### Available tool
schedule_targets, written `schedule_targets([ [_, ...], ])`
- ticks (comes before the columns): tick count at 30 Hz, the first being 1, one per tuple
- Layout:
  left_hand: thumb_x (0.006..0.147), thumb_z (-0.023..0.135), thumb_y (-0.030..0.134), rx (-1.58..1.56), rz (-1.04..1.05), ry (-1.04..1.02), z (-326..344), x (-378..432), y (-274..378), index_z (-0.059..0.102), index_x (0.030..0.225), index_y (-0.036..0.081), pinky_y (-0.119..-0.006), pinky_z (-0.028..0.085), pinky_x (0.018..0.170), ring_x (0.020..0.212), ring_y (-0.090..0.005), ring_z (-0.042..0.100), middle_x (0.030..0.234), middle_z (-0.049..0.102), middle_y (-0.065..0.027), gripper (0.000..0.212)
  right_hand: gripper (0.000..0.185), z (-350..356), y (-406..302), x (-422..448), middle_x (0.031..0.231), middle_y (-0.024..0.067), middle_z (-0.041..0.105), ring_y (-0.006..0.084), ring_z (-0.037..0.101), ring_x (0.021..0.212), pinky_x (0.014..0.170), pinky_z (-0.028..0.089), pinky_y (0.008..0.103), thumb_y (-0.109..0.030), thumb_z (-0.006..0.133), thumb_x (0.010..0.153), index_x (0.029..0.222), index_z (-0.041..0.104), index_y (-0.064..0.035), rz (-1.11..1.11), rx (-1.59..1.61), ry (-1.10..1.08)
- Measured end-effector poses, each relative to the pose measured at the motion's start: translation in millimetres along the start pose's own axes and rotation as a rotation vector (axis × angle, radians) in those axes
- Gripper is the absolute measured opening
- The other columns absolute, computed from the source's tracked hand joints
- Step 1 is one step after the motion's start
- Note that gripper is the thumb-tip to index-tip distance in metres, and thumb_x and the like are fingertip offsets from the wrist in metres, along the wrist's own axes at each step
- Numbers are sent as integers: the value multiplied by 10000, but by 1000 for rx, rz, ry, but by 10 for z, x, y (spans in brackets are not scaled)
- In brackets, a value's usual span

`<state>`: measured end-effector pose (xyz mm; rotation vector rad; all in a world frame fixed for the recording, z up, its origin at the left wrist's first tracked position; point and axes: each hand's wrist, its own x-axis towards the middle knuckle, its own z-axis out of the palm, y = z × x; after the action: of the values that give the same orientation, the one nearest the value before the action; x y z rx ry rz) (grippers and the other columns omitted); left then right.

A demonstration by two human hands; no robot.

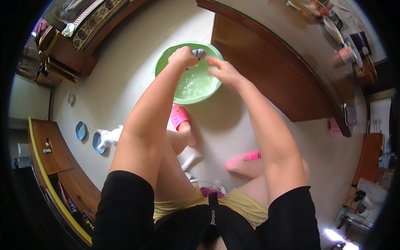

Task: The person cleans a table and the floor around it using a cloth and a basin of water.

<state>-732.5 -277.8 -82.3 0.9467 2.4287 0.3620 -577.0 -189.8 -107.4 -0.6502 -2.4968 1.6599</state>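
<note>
A green plastic basin (195, 100) with water in it stands on the floor before me. Over its upper left part, my left hand (183, 58) is closed on a small bunched cloth (199, 54), grey and white with dark marks. The exact kind of cloth cannot be told. My right hand (225, 71), slightly blurred, is over the basin's right rim with its fingers apart, pointing towards the cloth but not gripping it. Clear water with bright reflections (192, 82) shows below both hands.
A white cat (109, 137) has its head over a blue bowl (99, 144) at the left, beside another blue bowl (81, 131). A wooden table (268, 59) rises right of the basin. My feet wear pink slippers (179, 116). A wooden cabinet (50, 150) stands far left.
</note>
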Motion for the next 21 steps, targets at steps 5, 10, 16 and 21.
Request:
schedule_targets([
  [5, 584, 761, 280, -225, 146, -13, 315, -462, 389, 642, 854, -21, -351, 525, 629, 694, -255, 654, 781, 654, -150, 422, 470, -299, -395, -745, 1056, 76, 564, 172, 552, 925, 760, 481, 345, -337, 605, 830, 1186, 502, -48, 252, 296, 169],
  [10, 554, 824, 340, -327, 589, 37, 832, -1367, 1022, 446, 1074, -21, -414, 468, 810, 984, -376, 545, 1014, 547, -253, 738, 423, -541, -222, -1611, 989, 80, 572, 162, 573, 854, 730, 487, 310, -321, 637, 823, 1113, 527, -34, 372, 518, 353],
  [16, 843, 628, 259, -1170, 384, -563, 1055, -1930, 1075, 396, 1237, -20, -318, 531, 603, 650, -207, 624, 941, 600, -151, 536, 284, -614, -33, -2333, 1035, 104, 567, 206, 552, 956, 877, 459, 384, -44, 468, 851, 1126, 506, 13, 125, 1155, 454],
  [21, 942, 447, 213, -1366, 223, -706, 1498, -1984, 1102, 461, 1201, -26, -289, 494, 713, 755, -180, 609, 981, 603, -101, 353, 378, -523, 268, -2802, 1073, 116, 554, 213, 557, 984, 871, 468, 378, -14, 358, 823, 1184, 466, 9, 131, 1137, 534],
])
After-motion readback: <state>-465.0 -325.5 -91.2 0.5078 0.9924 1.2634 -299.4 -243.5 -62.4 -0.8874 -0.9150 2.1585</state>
